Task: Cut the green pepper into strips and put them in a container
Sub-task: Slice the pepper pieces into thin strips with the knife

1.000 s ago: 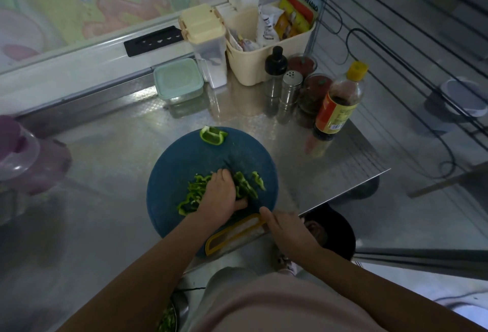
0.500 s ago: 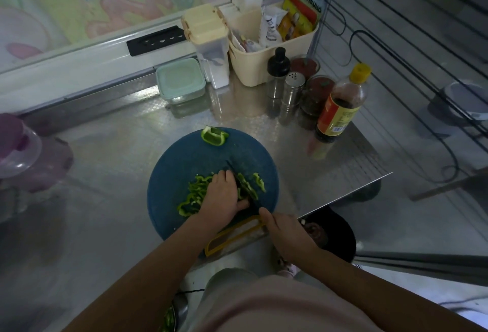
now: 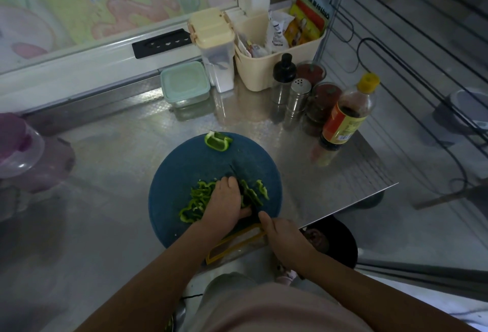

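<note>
Glossy steel counter (image 3: 111,173), matt board (image 3: 184,173)

The person wears a pale pink top (image 3: 277,310), light grey trousers (image 3: 229,286) and a pinkish shoe (image 3: 286,276), forearms (image 3: 158,273) bare.

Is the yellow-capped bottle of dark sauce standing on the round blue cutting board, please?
No, the yellow-capped bottle of dark sauce stands on the steel counter, clear to the right of the round blue cutting board.
</note>
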Demonstrator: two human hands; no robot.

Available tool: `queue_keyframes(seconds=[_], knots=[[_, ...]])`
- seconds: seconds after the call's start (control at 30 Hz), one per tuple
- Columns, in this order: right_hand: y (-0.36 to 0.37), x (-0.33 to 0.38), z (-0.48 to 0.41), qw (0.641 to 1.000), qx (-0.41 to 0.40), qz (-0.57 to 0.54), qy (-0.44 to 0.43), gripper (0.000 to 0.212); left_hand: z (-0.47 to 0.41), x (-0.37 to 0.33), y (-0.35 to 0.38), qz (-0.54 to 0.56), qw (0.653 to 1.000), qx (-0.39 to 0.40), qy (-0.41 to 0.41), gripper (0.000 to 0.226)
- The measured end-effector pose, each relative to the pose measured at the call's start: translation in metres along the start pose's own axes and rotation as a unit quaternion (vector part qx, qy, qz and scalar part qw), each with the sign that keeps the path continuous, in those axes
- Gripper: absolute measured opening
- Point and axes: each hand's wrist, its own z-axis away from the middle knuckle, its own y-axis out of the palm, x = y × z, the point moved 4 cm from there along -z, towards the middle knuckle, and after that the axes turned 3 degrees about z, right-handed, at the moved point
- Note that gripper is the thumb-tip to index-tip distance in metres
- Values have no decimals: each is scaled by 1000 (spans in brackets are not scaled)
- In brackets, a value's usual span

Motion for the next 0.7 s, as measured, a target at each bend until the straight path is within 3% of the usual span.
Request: queue_keyframes(seconds=[0.07, 0.37, 0.6, 0.7], knots=[[2, -2, -5, 1000, 12, -12, 6, 54, -1, 0, -1, 6, 1000, 1, 0, 56], [6, -2, -20, 999, -22, -25, 17, 52, 1, -1, -4, -4, 1000, 10, 7, 57], [3, -14, -21, 961, -48, -262, 69, 56, -1, -5, -9, 52, 998, 22, 3, 62], [-2, -22, -23, 963, -26, -254, 84, 56, 2, -7, -7, 120, 992, 17, -25, 65]])
